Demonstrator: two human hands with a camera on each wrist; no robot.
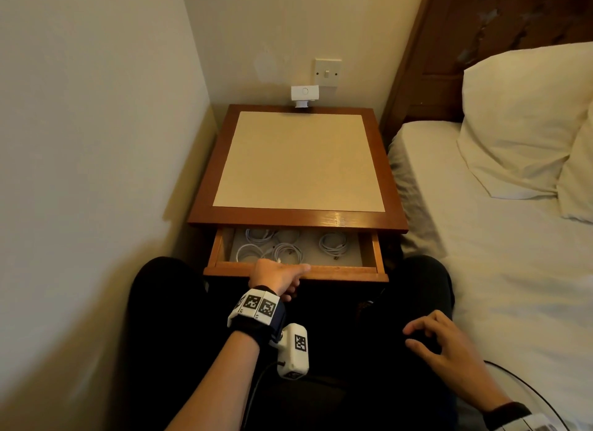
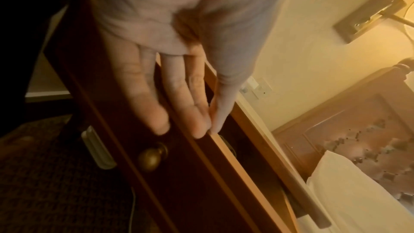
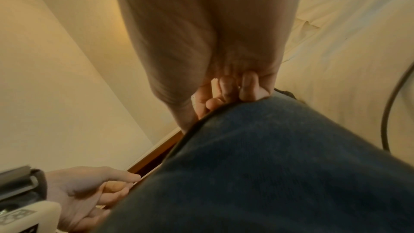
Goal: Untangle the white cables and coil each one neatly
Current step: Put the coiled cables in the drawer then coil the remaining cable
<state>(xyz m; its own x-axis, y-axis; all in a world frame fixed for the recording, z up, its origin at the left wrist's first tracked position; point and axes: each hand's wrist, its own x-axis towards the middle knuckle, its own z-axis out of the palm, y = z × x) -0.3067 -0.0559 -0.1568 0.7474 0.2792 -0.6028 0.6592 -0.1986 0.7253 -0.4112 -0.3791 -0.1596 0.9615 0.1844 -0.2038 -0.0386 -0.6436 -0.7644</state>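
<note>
Several white cables [image 1: 272,247] lie as loose, overlapping coils in the left and middle of the open drawer [image 1: 346,271], with one separate coil [image 1: 333,244] to the right. My left hand [image 1: 279,276] is at the drawer's front: its straight fingers [image 2: 179,104] lie against the dark front face and its thumb runs along the top rim, above the brass knob [image 2: 153,157]. It holds no cable. My right hand [image 1: 439,340] rests on my right thigh with its fingers [image 3: 228,88] loosely curled and holding nothing.
The nightstand [image 1: 298,161] fills the gap between the left wall and the bed [image 1: 481,254] with its pillow [image 1: 526,119]. A white adapter [image 1: 304,96] sits in the wall socket behind it. My knees flank the drawer. A black cord [image 1: 526,389] lies on the bed.
</note>
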